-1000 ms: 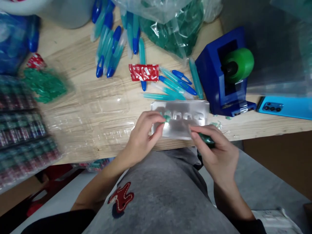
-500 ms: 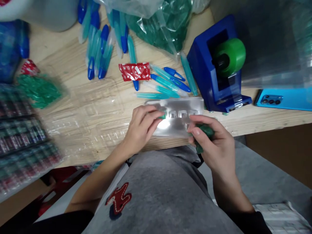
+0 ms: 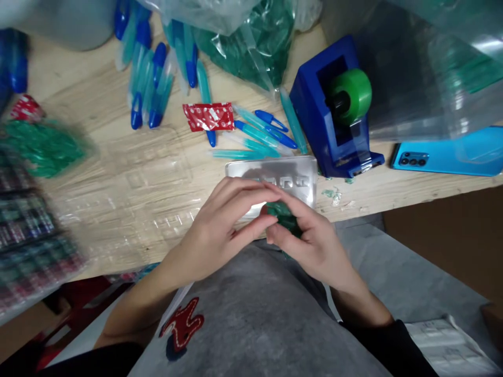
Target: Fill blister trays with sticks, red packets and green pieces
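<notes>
Green thin material, maybe plastic, was gathered as a small crumpled bundle [image 3: 288, 221] inside the right hand [image 3: 319, 242], whose fingers and thumb curled around it, just above the near edge of the wooden desk [image 3: 88, 86]. The left hand [image 3: 214, 228] came to the same place from the other side; its fingers were bent, the gap between thumb and forefinger was narrow, and its fingertips met those of the right hand at the bundle. Whether the left hand pinched some piece of it, I could not tell. Partly behind both hands lay a shiny tray [image 3: 271, 165], flat on the desk, with a row of small square hollows; the hands covered some of them. Directly beyond the tray there were several blue and turquoise pens [image 3: 263, 137], and a red packet with white marks [image 3: 208, 116] rested across another pen. To the right of the tray, near it, stood a blue tape dispenser [image 3: 310, 99] with a green roll [image 3: 358, 94], and a bright blue phone [image 3: 444, 157] was farther to the right. Behind the pens was a clear bag with dark green contents [image 3: 255, 57]. At the left, transparent plastic packaging [image 3: 157, 170] was spread on the desk.
</notes>
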A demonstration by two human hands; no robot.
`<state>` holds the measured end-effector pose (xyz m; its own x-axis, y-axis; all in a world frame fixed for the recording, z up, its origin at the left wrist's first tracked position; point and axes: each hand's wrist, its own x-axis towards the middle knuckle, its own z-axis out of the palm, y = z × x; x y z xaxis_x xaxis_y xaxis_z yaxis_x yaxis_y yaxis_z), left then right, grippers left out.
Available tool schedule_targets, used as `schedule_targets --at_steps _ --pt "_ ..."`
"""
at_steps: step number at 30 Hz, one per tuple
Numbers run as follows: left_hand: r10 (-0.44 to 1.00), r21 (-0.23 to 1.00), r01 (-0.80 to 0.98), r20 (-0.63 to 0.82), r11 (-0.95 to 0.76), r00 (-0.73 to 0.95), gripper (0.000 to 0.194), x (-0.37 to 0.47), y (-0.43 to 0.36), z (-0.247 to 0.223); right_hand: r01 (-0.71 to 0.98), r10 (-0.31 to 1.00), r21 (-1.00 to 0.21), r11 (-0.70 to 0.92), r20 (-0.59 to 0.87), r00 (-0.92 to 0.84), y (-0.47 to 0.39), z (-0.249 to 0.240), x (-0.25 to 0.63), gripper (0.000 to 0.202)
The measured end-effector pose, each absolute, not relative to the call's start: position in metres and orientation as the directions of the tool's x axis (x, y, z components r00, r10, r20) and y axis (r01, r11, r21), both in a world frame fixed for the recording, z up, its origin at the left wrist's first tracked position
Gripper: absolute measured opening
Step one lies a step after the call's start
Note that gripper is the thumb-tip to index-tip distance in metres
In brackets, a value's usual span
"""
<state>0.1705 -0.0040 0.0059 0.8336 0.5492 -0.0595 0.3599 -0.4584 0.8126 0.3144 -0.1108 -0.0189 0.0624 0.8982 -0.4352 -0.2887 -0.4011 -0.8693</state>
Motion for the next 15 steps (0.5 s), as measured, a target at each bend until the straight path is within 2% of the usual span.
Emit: schedule_targets --at_steps 3,6,8,11,15 --pt "0.606 0.873 0.355 -0.089 -0.334 0.79 0.017 0.171 -0.004 0.005 -0.275 0.916 -0.895 -0.352 -0.39 0.096 -0.112 -0.015 0.313 0.045" --pt "0.686 0.924 0.35 -0.157 -0.151 0.711 0.022 0.168 -0.005 0.006 -0.382 0.906 -0.878 -0.288 -0.379 0.189 -0.112 -0.012 0.312 0.021" --pt "0.699 0.936 0.336 -0.167 -0.111 0.696 0.024 0.167 -0.007 0.008 -0.425 0.895 -0.865 -0.265 -0.385 0.225 -0.111 -0.01 0.312 0.009" --pt "0.688 0.928 0.343 -0.155 -0.144 0.709 0.024 0.166 -0.009 0.011 -0.371 0.9 -0.891 -0.263 -0.366 0.239 -0.108 -0.008 0.312 0.007" --pt "0.669 0.878 0.37 -0.08 -0.304 0.739 0.028 0.164 -0.009 0.013 -0.205 0.906 -0.942 -0.265 -0.316 0.282 -0.106 -0.008 0.312 0.009"
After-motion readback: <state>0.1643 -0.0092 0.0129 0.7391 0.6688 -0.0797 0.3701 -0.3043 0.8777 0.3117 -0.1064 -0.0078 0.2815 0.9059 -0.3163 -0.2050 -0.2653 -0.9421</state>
